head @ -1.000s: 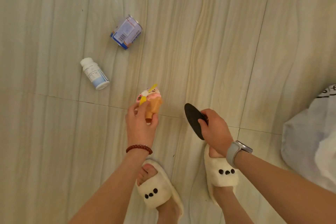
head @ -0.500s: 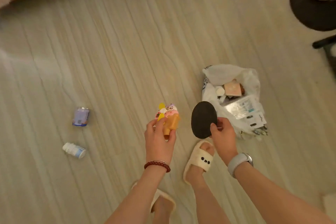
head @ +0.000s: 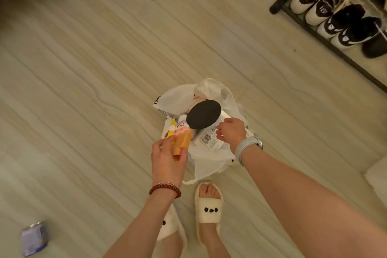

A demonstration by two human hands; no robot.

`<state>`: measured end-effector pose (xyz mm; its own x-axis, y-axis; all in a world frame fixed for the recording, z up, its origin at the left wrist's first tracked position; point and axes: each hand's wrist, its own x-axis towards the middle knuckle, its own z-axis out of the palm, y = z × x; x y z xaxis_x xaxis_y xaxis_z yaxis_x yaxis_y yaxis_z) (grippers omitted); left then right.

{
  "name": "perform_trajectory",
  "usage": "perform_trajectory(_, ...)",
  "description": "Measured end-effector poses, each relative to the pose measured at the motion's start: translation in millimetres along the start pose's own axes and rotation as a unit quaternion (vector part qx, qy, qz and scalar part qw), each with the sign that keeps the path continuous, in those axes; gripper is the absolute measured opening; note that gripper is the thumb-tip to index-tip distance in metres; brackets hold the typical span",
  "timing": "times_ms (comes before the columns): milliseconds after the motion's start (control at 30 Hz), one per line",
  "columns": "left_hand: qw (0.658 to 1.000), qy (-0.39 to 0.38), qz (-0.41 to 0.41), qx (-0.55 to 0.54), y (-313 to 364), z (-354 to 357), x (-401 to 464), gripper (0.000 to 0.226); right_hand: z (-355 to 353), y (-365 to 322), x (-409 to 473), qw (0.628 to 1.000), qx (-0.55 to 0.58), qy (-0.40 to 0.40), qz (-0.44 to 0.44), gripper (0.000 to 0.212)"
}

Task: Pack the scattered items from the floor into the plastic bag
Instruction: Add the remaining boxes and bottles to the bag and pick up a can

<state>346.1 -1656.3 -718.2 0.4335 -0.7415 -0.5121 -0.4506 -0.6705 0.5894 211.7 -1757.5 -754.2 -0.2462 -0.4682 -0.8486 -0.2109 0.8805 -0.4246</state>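
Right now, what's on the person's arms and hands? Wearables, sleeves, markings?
No sleeves in view: both forearms are bare. The left hand has a dark red beaded bracelet at its wrist. The right hand has a watch with a light grey band at its wrist. No gloves, rings or markings visible.

There is a single view, from a wide-angle camera worn on the person's head. It looks steeply down and a little forward onto the pale wood-grain floor (head: 88, 73), from standing height. The white plastic bag (head: 182, 98) sits near the middle of the frame. Nearer the camera than the bag, both forearms reach in from the bottom edge and two cream slippers (head: 208, 209) stand just below it. Beyond the bag to the right, a shoe rack (head: 326, 46) crosses the top corner, its lines bent by the lens. Edges of the frame are blurred.
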Motion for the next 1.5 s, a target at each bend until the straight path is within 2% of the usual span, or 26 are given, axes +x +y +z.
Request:
perform_trajectory(133,0.997,-0.043,0.035,0.062,-4.3,21.1,21.8,0.041,-16.5,24.5,6.8,0.998,-0.048,0.037,0.006,0.037)
perform_trajectory(233,0.988,-0.069,0.090,0.108,4.9,38.7,37.4,0.040,-34.7,40.8,0.3,0.988,-0.125,0.027,-0.082,0.037)
perform_trajectory(333,0.981,-0.072,0.123,0.134,18.6,62.2,58.4,0.043,-46.2,54.6,6.0,0.963,-0.216,0.018,-0.162,0.044)
perform_trajectory(433,0.971,-0.104,0.122,0.179,19.6,92.2,82.1,0.052,-47.8,62.6,16.0,0.931,-0.299,-0.006,-0.212,0.049)
perform_trajectory(533,0.917,-0.245,0.080,0.304,6.8,112.8,100.6,0.064,-40.2,66.9,26.2,0.884,-0.414,-0.047,-0.212,0.055)
perform_trajectory(600,0.887,-0.311,0.068,0.335,0.2,111.6,110.2,0.069,-33.9,68.6,29.6,0.847,-0.490,-0.071,-0.193,0.057)
perform_trajectory(700,0.841,-0.336,0.111,0.409,-1.2,91.6,115.9,0.070,-27.7,70.7,26.3,0.813,-0.546,-0.105,-0.171,0.058)
perform_trajectory(733,0.836,-0.336,0.117,0.419,0.1,84.2,116.1,0.068,-26.7,69.7,23.6,0.807,-0.555,-0.108,-0.168,0.058)
perform_trajectory(800,0.852,-0.313,0.115,0.403,3.5,70.6,109.7,0.063,-25.9,64.2,14.9,0.810,-0.552,-0.104,-0.166,0.057)
perform_trajectory(900,0.909,-0.236,0.113,0.324,13.1,45.1,80.9,0.055,-25.1,48.1,-12.7,0.834,-0.516,-0.076,-0.182,0.055)
perform_trajectory(1000,0.947,-0.156,0.136,0.245,22.6,-1.8,37.9,0.050,-19.4,26.4,-59.7,0.839,-0.482,-0.058,-0.246,0.049)
perform_trajectory(1133,0.973,-0.040,0.132,0.184,16.4,-87.0,-10.4,0.046,7.0,-7.9,-136.2,0.831,-0.438,-0.068,-0.336,0.045)
perform_trajectory(1300,0.986,0.122,0.023,0.115,-28.0,-218.8,-75.5,0.047,69.9,-24.5,-247.5,0.745,-0.471,-0.142,-0.450,0.045)
perform_trajectory(1500,0.957,0.248,-0.151,0.023,-139.5,-343.4,-196.1,0.034,170.5,15.2,-382.4,0.641,-0.535,-0.244,-0.493,0.054)
